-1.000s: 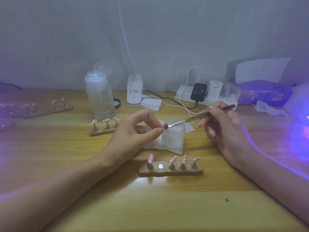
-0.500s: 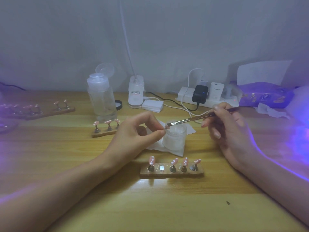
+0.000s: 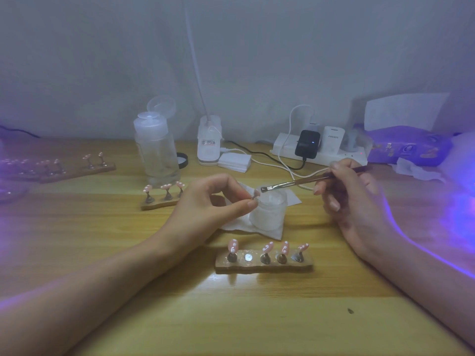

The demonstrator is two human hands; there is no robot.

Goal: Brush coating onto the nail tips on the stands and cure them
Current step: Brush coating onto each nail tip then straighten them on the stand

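Now the left hand [image 3: 213,204] pinches a single nail tip [image 3: 256,193] between thumb and forefinger above the white jar [image 3: 270,214], while the brush [image 3: 295,182] gripped in the right hand [image 3: 352,201] slants down leftward, bristles just right of that tip.

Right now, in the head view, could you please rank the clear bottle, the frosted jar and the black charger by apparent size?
1. clear bottle
2. frosted jar
3. black charger, farther back, so true size unsure
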